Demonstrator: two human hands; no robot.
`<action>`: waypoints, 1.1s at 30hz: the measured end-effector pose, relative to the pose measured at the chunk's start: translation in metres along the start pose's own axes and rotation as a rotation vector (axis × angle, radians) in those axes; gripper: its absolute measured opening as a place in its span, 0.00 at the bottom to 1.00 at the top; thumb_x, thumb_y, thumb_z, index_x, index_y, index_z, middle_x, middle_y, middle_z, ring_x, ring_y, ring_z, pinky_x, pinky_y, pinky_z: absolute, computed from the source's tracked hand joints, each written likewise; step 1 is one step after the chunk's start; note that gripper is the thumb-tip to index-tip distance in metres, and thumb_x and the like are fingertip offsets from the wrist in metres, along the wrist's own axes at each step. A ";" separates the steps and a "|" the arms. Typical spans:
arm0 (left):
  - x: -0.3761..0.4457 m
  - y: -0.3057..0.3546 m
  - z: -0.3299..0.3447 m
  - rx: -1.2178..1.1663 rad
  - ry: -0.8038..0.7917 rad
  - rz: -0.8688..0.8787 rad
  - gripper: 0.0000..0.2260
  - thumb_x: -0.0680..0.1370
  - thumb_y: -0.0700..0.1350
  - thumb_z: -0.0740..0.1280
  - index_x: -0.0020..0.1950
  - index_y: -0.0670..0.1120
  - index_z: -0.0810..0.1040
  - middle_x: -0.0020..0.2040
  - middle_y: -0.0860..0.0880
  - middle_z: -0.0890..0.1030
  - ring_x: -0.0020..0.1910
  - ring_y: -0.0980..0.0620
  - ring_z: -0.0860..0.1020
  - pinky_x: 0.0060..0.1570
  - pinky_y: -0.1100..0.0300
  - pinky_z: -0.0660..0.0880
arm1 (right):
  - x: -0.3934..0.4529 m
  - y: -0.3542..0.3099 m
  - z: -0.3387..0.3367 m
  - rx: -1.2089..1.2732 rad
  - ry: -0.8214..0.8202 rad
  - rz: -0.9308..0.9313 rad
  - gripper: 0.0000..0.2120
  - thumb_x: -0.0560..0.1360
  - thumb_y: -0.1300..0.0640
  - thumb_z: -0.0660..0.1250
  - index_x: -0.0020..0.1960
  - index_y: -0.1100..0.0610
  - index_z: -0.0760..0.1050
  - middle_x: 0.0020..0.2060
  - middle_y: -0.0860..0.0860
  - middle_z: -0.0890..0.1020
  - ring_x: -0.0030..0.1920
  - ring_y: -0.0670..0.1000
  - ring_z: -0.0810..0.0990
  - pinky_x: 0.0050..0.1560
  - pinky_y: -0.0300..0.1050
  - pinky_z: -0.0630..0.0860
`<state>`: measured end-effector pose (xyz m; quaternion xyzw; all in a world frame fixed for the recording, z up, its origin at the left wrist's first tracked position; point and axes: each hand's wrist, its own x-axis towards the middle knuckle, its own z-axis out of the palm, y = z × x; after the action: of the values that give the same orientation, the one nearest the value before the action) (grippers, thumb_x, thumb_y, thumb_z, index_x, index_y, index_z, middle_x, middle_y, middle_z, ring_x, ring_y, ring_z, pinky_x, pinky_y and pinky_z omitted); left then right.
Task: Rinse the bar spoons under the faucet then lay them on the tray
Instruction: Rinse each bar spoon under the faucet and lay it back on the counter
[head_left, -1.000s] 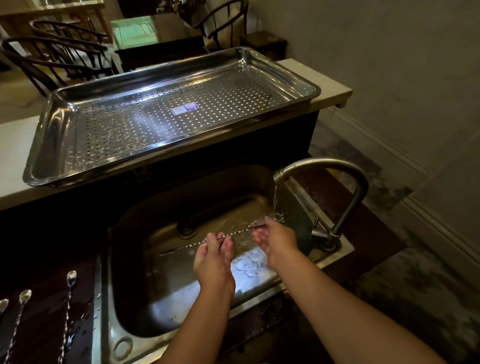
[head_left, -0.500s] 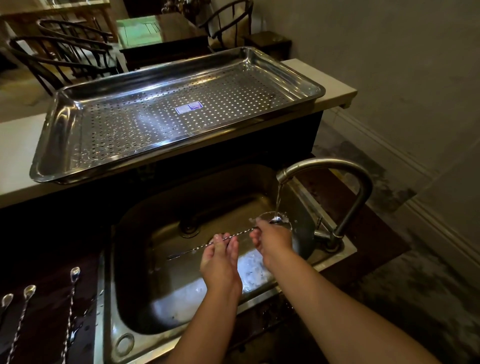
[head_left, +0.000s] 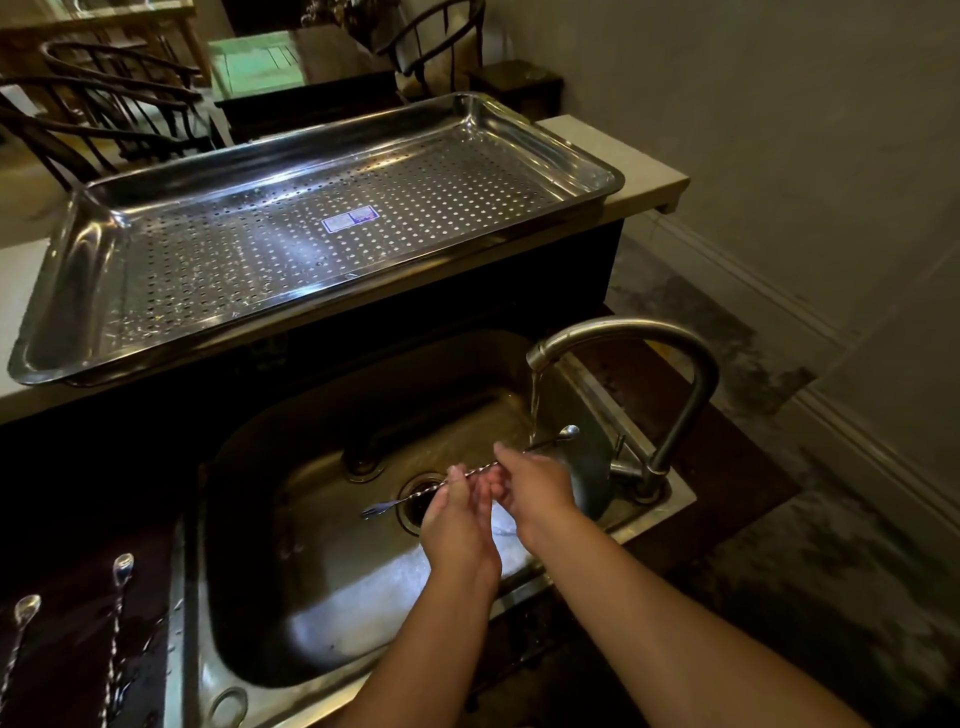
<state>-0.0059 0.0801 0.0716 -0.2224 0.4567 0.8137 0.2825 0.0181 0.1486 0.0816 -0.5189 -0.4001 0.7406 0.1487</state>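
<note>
Spoon (head_left: 470, 475) held by both hands (head_left: 457, 514) (head_left: 535, 488) under faucet (head_left: 623, 332) stream over sink (head_left: 311, 597); tray (head_left: 67, 291) bears an unreadable sticker (head_left: 349, 219).

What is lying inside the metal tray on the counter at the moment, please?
The tray holds only a small blue label on its perforated floor; no spoons yet. Nothing covers its floor.

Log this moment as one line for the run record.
step: rinsing | bar spoon in both hands over sink | left hand, right hand | bowl end under faucet stream | tray holds no spoons
</note>
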 end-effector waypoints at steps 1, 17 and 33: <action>-0.001 -0.001 0.004 0.006 -0.009 -0.007 0.06 0.79 0.41 0.65 0.49 0.37 0.77 0.47 0.37 0.80 0.44 0.46 0.81 0.54 0.55 0.78 | 0.001 -0.002 -0.002 -0.021 0.009 -0.006 0.14 0.76 0.55 0.70 0.33 0.58 0.75 0.26 0.53 0.78 0.32 0.52 0.77 0.46 0.50 0.77; -0.011 -0.028 0.066 0.152 -0.170 -0.218 0.06 0.79 0.39 0.64 0.44 0.37 0.75 0.34 0.43 0.76 0.24 0.55 0.73 0.25 0.67 0.75 | 0.014 -0.028 -0.047 0.011 0.206 -0.171 0.14 0.78 0.55 0.65 0.37 0.60 0.77 0.32 0.56 0.83 0.33 0.53 0.82 0.39 0.46 0.78; -0.014 -0.035 0.077 0.051 -0.138 -0.273 0.16 0.81 0.52 0.59 0.45 0.40 0.76 0.33 0.44 0.77 0.29 0.52 0.76 0.34 0.61 0.75 | 0.020 -0.036 -0.059 0.061 0.430 -0.345 0.16 0.82 0.48 0.53 0.60 0.59 0.69 0.47 0.61 0.83 0.42 0.58 0.86 0.44 0.53 0.84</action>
<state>0.0194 0.1583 0.0965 -0.2186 0.4221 0.7693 0.4269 0.0551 0.2096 0.0874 -0.5838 -0.4194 0.5888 0.3695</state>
